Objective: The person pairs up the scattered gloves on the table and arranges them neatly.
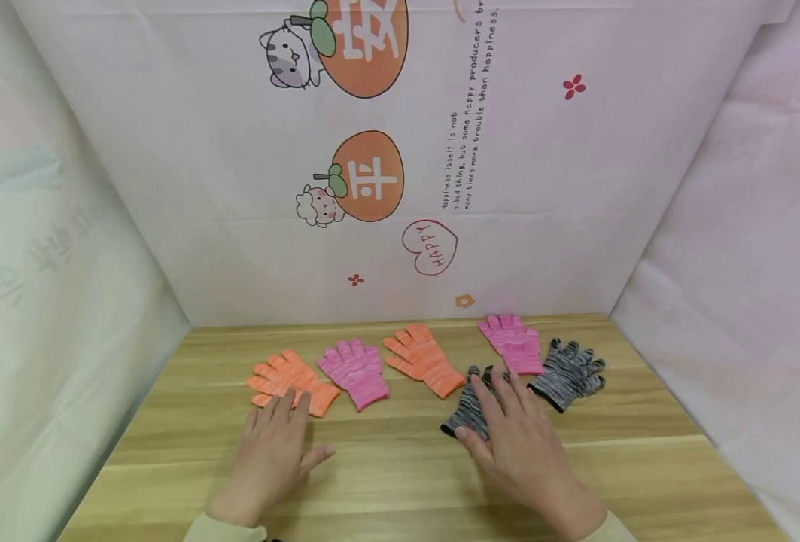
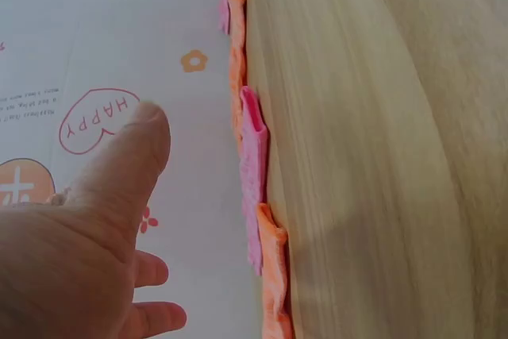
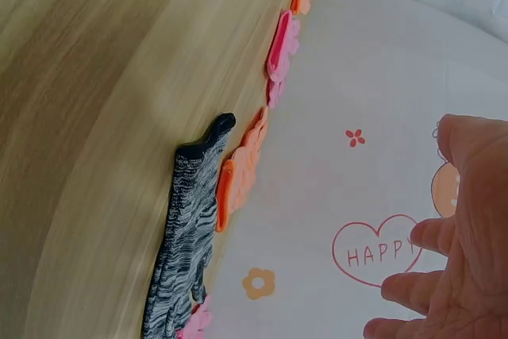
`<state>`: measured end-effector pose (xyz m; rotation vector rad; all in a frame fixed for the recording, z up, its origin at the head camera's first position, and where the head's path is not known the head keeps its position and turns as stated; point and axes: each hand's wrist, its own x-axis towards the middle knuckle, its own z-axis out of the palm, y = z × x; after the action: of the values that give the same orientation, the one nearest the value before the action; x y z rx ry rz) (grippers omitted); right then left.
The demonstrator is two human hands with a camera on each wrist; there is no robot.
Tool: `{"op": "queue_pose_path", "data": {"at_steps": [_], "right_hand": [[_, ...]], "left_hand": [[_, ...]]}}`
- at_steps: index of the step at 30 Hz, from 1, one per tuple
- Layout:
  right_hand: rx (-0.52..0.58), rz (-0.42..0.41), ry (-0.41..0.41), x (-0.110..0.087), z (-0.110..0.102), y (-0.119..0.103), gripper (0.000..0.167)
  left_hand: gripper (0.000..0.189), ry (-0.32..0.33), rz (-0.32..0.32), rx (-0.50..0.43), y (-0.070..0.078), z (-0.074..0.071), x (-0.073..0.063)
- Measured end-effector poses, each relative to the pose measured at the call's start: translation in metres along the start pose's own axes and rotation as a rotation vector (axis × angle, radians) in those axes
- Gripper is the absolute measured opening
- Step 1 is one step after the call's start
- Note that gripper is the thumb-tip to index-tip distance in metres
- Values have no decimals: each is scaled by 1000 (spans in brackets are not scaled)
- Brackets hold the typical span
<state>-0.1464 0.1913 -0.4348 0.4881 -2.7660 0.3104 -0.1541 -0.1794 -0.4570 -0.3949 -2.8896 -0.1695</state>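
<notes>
My left hand (image 1: 269, 455) hovers with its fingers extended and thumb spread; its fingertips overlap the lower edge of an orange knitted glove (image 1: 298, 384) in the head view. To the right of that glove lie a pink glove (image 1: 355, 373) and another orange glove (image 1: 428, 360). My right hand (image 1: 524, 444), fingers stretched forward, partly covers a black-and-grey glove (image 1: 467, 412). In the right wrist view this glove (image 3: 186, 212) is apart from the hand. Beyond the right fingertips are a second pink glove (image 1: 515, 346) and a second black-and-grey glove (image 1: 569, 373). Neither hand holds anything.
All the gloves lie flat on a wood-grain table (image 1: 386, 474), mostly towards its back edge. A white printed sheet (image 1: 528, 226) with cartoons and lettering rises behind. White cloth walls (image 1: 731, 263) stand at both sides.
</notes>
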Motion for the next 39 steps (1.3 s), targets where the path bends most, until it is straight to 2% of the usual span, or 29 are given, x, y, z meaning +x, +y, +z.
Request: {"op": "queue_pose_path", "data": {"at_steps": [9, 18, 25, 30, 39], "right_hand": [[-14, -19, 17, -1, 0, -3, 73], [-32, -22, 3, -3, -2, -1, 73], [-22, -8, -36, 4, 2, 1, 72], [-18, 0, -55, 6, 5, 1, 73], [-26, -15, -52, 9, 8, 0, 72]], "left_hand": [[57, 29, 58, 2, -7, 6, 15], [54, -63, 70, 0, -10, 18, 31], [24, -80, 99, -2, -14, 29, 43], [24, -101, 98, -8, -16, 35, 48], [24, -65, 120, 65, -19, 41, 52]]}}
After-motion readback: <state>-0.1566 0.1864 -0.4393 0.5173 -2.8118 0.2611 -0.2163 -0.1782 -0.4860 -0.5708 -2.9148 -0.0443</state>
